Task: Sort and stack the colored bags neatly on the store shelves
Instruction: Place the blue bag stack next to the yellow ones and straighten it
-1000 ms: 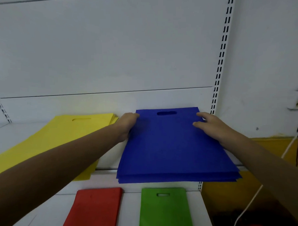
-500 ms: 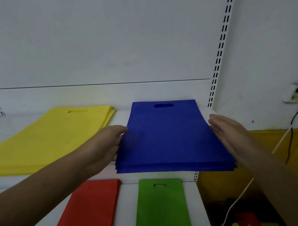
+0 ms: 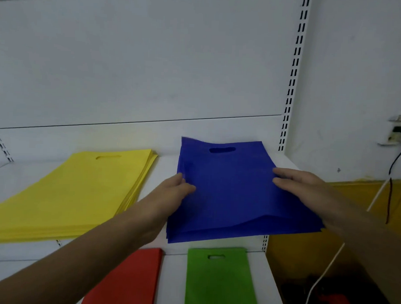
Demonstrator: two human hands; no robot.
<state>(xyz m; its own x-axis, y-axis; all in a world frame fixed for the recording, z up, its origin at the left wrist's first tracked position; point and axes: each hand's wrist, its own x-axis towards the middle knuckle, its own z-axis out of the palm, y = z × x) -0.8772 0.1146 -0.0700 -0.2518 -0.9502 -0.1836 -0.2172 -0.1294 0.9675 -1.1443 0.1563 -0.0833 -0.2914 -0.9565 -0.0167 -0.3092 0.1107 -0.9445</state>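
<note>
The sorting looked well advanced: on the upper white metal shelf a thick stack of flat yellow non-woven bags with cut-out handles lay to the left, and a stack of flat blue non-woven bags lay near the right-hand upright, its front edge overhanging the shelf lip. On the lower shelf a stack of red bags and a stack of green bags lay side by side. The blue stack seemed the step in hand, since its layers were fanned at the front and the top left corner curled up, so squaring its edges probably remained. Loose coloured pieces at the lower right were too dim to identify. The left hand met the stack's left edge, thumb laid on the top bag and the other fingers hidden at the side or beneath, so a pinch seemed likely but was not certain. The right hand lay against the right edge with fingers straight and close together, pressing rather than gripping.
</note>
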